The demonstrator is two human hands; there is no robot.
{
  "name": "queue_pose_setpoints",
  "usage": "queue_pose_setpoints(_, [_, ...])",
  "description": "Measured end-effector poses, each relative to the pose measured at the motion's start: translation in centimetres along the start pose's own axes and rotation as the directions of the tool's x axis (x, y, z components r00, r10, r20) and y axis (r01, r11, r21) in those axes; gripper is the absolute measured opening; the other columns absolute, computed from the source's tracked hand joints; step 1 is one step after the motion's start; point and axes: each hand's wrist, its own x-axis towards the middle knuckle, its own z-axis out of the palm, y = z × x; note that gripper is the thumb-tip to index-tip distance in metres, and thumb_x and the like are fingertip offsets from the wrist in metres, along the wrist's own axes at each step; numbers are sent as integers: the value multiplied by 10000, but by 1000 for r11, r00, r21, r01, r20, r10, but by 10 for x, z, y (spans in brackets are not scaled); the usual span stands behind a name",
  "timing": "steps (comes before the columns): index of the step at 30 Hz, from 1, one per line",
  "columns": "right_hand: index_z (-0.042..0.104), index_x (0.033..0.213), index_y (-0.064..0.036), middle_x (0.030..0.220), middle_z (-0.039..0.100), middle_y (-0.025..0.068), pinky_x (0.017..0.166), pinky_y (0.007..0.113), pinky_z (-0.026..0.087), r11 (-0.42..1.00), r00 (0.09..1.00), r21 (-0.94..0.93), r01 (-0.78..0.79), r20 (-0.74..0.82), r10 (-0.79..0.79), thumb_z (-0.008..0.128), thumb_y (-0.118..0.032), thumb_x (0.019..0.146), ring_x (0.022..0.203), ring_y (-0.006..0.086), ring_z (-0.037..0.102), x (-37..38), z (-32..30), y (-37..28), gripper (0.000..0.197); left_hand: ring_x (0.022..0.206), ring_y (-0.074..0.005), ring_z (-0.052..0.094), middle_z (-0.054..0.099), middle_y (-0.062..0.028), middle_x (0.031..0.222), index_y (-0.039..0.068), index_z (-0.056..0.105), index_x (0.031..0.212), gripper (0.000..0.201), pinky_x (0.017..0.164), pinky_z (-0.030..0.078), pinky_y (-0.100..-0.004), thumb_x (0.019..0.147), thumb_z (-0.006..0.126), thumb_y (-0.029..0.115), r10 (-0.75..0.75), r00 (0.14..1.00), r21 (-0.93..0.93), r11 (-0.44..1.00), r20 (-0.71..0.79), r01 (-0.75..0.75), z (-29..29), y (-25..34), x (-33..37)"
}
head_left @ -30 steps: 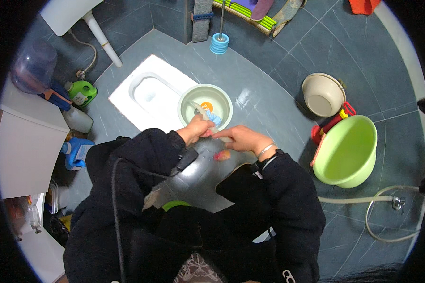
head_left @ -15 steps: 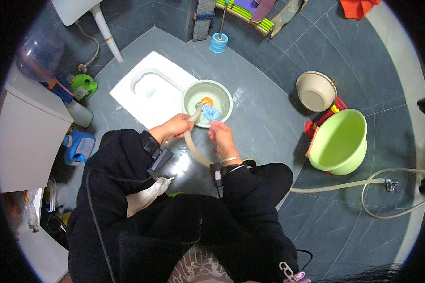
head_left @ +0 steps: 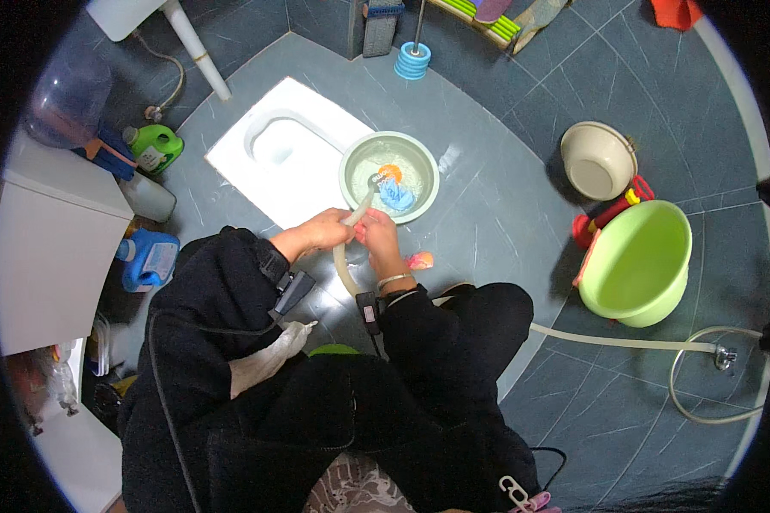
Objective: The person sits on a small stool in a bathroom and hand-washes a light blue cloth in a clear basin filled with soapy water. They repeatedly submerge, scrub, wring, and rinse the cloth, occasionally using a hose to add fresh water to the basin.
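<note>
A pale hose (head_left: 347, 275) runs up between my forearms, and its end points down into a grey-green basin (head_left: 430, 201). My left hand (head_left: 327, 231) is closed round the hose beside the basin's near rim. Close against it, my right hand (head_left: 378, 236) has its fingers curled at the hose; the fingertips are partly hidden. Inside the basin are water and a crumpled light blue cloth (head_left: 396, 196), with an orange round patch (head_left: 390, 173) behind it. Right of my right wrist, a small pink-orange piece (head_left: 420, 261) lies on the floor.
The basin stands against a white squat toilet (head_left: 312, 111). To the right are a beige basin (head_left: 601, 167), a lime-green basin (head_left: 637, 265) and a wall tap (head_left: 725, 357) with a hose. Green (head_left: 158, 147) and blue (head_left: 151, 261) bottles stand left, beside a white cabinet (head_left: 56, 256).
My right hand has moved left and up to the hose, next to my left hand. The pink-orange piece now shows on the floor. The whole view has shifted slightly.
</note>
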Motion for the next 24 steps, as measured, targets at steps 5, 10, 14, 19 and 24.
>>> queue_pose_setpoints(5, [416,1228,33,914,589,115,580,271,510,999,997,35,-2,-72,5,511,-53,874,683,161,590,0,11,4,377,611,-132,530,623,-64,785,-20,597,1056,371,491,390,-261,711,520,92,21,1000,-34,999,-21,-22,-2,-8,8])
queue_pose_setpoints(10, [449,1204,33,921,583,142,612,311,533,994,997,81,-70,15,69,516,-37,867,717,200,608,5,5,13,350,556,-116,468,544,-33,720,-2,530,1209,517,454,345,-252,706,528,115,-25,995,-3,1000,97,25,-4,-17,12])
queue_pose_setpoints(14, [463,1193,36,946,584,146,615,309,527,988,998,137,-64,-17,67,510,-26,863,730,206,612,8,2,15,339,534,-110,467,546,-25,688,2,578,1063,369,443,334,-250,712,528,105,-4,995,-19,1000,95,6,-2,-16,11])
queue_pose_setpoints(19, [438,1229,41,974,582,150,630,299,518,991,995,112,-71,-64,78,503,-23,871,758,203,611,4,1,8,370,501,-95,431,523,-16,684,-2,514,1236,538,426,313,-236,704,518,78,-15,991,-34,999,134,20,2,-9,11])
queue_pose_setpoints(24, [444,1237,34,984,581,140,636,276,506,996,995,85,-30,-94,38,502,-35,886,771,189,603,1,1,5,363,519,-95,440,527,-18,692,-2,474,1282,580,433,314,-239,709,518,74,1,988,-8,1000,154,0,3,-6,12])
